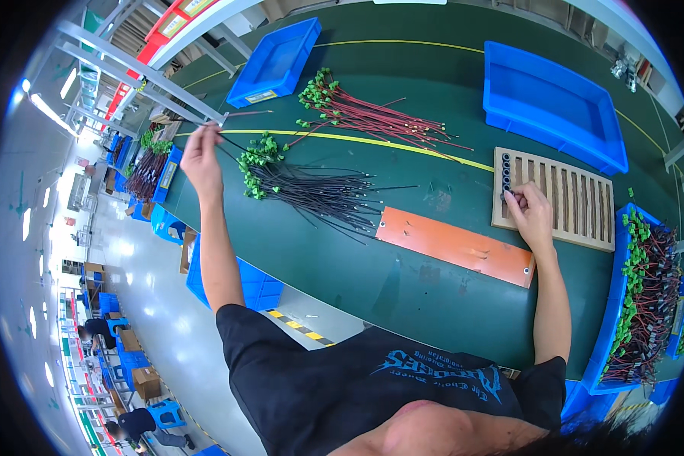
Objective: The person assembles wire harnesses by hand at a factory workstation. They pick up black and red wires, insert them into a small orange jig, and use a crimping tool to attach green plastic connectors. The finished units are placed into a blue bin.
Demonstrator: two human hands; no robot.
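Observation:
My left hand [204, 161] is raised at the left side of the green table, its fingers pinched on a thin black wire. That wire runs down toward a pile of black wires [311, 194] with green connectors [260, 156] at their left ends. At the right, my right hand [532, 213] rests over a wooden rack [574, 199] with long parallel slots. Its thumb and fingers are closed at the rack's leftmost slot, just below a row of small dark round parts [506, 171]. Whatever lies between those fingertips is too small to make out.
Red wires [395, 121] with green connectors lie behind the black ones. An orange plate [456, 245] lies left of my right forearm. Blue trays [277, 61] stand at the back. A blue bin [622, 304] of wired connectors sits at the right.

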